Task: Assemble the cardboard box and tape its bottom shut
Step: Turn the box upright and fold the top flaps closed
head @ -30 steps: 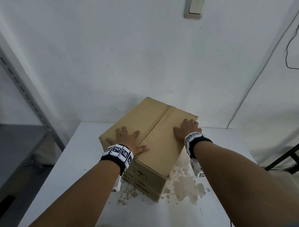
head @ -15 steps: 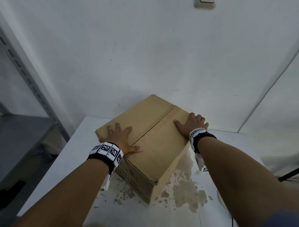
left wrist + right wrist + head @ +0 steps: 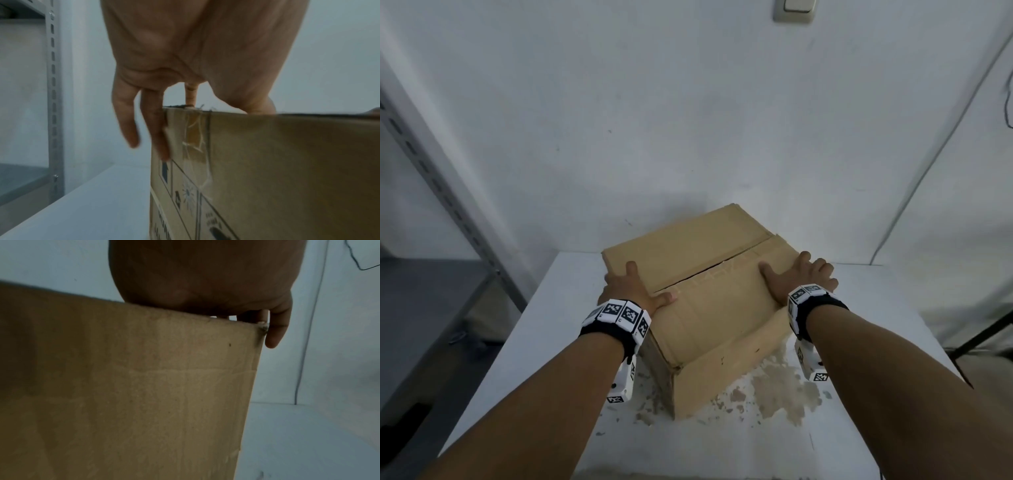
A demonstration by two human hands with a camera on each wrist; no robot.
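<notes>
Overhead, box (image 3: 709,301) sat on table (image 3: 544,342), flaps folded, seam open. Left hand (image 3: 631,289) lay flat at its left corner, thumb out; right hand (image 3: 796,279) flat near the right edge, fingers spread. Left wrist: fingers (image 3: 156,123) straight, hanging over the corner, slightly apart, old tape (image 3: 195,136) just beside them. Right wrist: palm on top edge, one fingertip (image 3: 274,335) over the corner; the rest hidden.

A brown cardboard box (image 3: 709,308) sits corner-forward on a white tabletop (image 3: 544,342), its two upper flaps folded flat, a narrow open seam (image 3: 709,270) between them, shipping symbols printed on one side.
</notes>
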